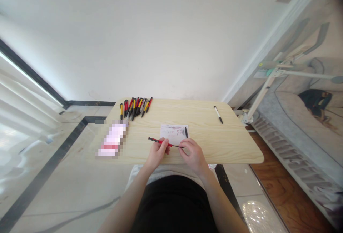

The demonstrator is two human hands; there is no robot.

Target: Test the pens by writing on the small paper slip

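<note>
My left hand (158,150) is closed around the red barrel of a ballpoint pen (157,140), whose black end points left. From the pen's right end a thin dark refill (177,146) sticks out, and my right hand (192,151) pinches its far end between thumb and fingers. Just beyond my hands lies a sheet of paper (171,132) with scribbles on it. A short black pen grip piece (186,132) rests on the paper's right side.
A pile of red, yellow and black pens (136,107) lies at the table's back left. One white and black pen (218,115) lies at the right. A blurred-out phone-like object (112,139) is at the left edge of the wooden table (230,143). The wall stands behind.
</note>
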